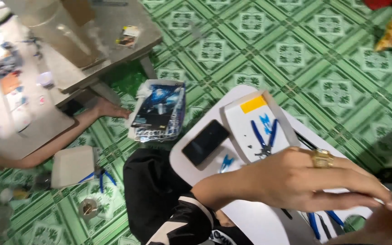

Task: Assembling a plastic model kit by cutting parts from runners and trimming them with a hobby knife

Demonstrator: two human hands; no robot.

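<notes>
the person's left hand (305,181) reaches across the white counter (250,218) with its fingers (368,193) stretched out flat and close together, clamped on nothing, a chunky gold ring (321,158) on one of them. the right hand (386,224) is only a blurry sliver in the bottom right corner, just under those fingertips (can't tell if its fingers are apart or together). right behind the left hand sits a white tray (255,122) with blue-handled pliers (264,136) lying in it, and a black phone (205,142) just beside the tray. more blue handles (323,220) poke out below the wrist. further out on the green tiled floor (296,54), another person's hand (110,109) rests near a blue and white box (157,111).
</notes>
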